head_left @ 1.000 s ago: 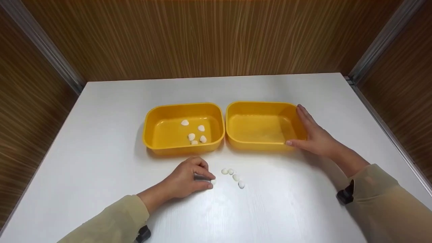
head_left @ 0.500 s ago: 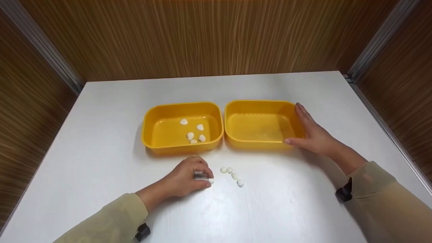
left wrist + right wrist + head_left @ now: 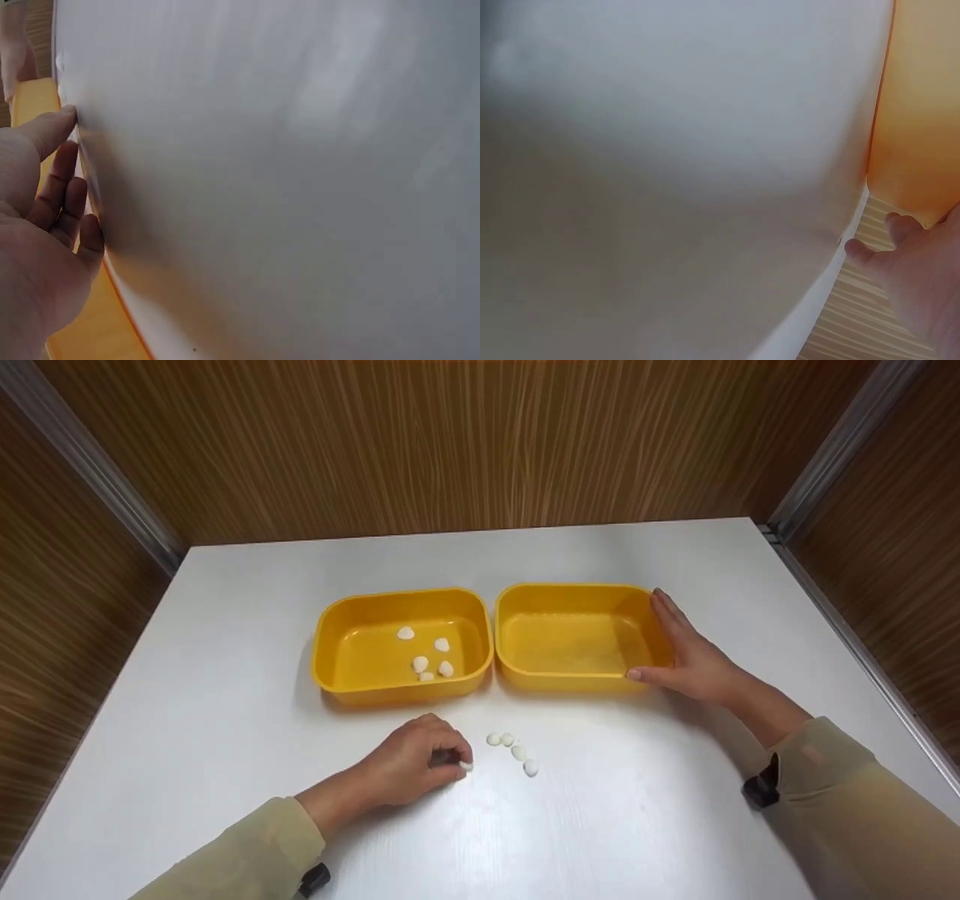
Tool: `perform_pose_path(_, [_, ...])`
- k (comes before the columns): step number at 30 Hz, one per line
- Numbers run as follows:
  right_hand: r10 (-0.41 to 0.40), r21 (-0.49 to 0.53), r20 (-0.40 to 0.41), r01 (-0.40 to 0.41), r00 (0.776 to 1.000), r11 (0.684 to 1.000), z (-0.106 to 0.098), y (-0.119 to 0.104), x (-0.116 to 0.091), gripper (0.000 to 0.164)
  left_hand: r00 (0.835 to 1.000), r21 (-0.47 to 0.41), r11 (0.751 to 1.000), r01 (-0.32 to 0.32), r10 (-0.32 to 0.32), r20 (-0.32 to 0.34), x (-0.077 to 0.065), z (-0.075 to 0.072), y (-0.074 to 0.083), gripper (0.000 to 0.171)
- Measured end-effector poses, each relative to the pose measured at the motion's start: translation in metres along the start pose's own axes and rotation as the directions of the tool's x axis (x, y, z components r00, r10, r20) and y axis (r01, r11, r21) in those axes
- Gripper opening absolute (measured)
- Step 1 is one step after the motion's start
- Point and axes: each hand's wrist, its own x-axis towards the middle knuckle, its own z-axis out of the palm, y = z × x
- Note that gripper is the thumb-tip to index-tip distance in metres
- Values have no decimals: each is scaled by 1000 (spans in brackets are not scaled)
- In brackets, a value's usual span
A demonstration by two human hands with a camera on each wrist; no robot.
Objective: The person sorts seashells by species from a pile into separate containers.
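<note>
In the head view, the thumb and index finger of my left hand point(image 3: 409, 759) pinch a small white pebble-like piece point(image 3: 466, 766) at the tabletop, partly hidden by the fingertips. Several similar white pieces point(image 3: 519, 752) lie in a short curved row just to its right. Behind that hand stands the left yellow bin point(image 3: 364, 652), with several white pieces point(image 3: 420, 664) in its right half. My right hand point(image 3: 697, 664) rests against the right end of the other yellow bin point(image 3: 566, 641), thumb at the front rim and fingers extended along the side. No pieces show inside that bin.
The two bins stand side by side on a white table point(image 3: 225, 660), their ends almost touching. A wood-grain panel point(image 3: 465, 450) rises behind the table, and further panels with metal corner strips flank it.
My left fingertips have closed in on the white piece, which now shows less and sits slightly nearer the hand. The right hand keeps its place on the bin; the whole view has shifted a little.
</note>
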Motion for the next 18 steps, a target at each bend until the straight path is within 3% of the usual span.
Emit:
perform_pose_path(3, [3,3,4,-3,1000,1000,-1,-1,0,125,999,91,995,-50,48,21,2,-2,3,9])
perform_pose_path(6, [6,-8,2,-6,1000,1000,0,0,1,125,997,121,991,-62,57,42,5,-6,9,9])
perform_pose_path(13, [11,-4,-11,-11,1000,1000,1,2,1,123,999,-25,1000,11,-10,51,29,-34,36,12])
perform_pose_path(18, [-14,-6,-8,14,1000,1000,0,0,1,123,998,-129,992,0,-7,-57,60,-60,48,13])
